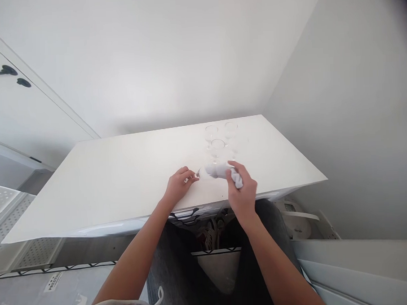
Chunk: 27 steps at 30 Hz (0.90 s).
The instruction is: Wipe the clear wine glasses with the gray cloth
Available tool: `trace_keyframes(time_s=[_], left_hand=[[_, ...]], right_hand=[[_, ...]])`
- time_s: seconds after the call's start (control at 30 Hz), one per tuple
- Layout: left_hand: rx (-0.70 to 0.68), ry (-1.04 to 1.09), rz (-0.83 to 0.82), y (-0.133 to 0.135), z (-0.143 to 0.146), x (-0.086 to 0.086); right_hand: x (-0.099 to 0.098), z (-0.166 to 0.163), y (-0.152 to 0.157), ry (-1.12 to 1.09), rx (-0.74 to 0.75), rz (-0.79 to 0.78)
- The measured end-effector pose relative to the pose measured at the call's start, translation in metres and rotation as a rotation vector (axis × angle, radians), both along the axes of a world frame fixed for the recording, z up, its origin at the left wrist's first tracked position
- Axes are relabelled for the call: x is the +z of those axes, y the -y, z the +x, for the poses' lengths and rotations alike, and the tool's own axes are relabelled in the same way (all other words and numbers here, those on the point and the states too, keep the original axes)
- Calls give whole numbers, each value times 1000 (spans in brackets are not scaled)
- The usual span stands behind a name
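Observation:
Between my hands, a clear glass is held on its side just above the white table. Fingertips of my left hand pinch its narrow left end. My right hand is closed round a bunched white cloth, which covers the glass's wider right part. How far the cloth goes around or into the glass I cannot tell. Just beyond stand three clear stemmed glasses: a near one, one at the back left and another at the back right.
A white wall rises behind the table, and a grey one bounds the right side. My legs are under the table's front edge. A white cable crosses my left forearm. White perforated baskets stand low at the left.

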State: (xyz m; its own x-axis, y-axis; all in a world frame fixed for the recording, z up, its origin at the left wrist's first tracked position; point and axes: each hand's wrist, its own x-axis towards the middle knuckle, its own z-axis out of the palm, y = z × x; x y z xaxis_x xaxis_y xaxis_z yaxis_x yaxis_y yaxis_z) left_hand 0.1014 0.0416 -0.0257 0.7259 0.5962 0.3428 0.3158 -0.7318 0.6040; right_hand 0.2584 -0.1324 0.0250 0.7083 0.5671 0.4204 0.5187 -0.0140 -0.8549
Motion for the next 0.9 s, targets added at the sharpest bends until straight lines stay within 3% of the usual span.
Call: trace_keyframes(time_s=[0.07, 0.17, 0.27, 0.4, 0.57, 0.67, 0.77, 0.83, 0.9], left_hand=[[38, -27, 125, 2, 1, -3], [44, -29, 369, 7, 2, -7], [6, 10, 534, 10, 4, -9], [-36, 69, 580, 12, 2, -8], [-83, 107, 663, 15, -3, -4], [-90, 120, 762, 18, -6, -2], [-103, 138, 766, 19, -8, -2], [-88, 153, 711, 18, -8, -2], [-41, 175, 660, 16, -8, -3]], right_hand=[[-1, 2, 3, 240, -19, 68], [-11, 3, -3, 469, 311, -10], [-22, 1, -15, 522, 576, -192], [-17, -1, -25, 587, 613, -294], [12, 1, -34, 600, 613, -427], [30, 12, -38, 431, 691, -540], [42, 33, -37, 10, 883, -600], [42, 45, -34, -378, 986, -547], [36, 50, -31, -749, 975, -410]])
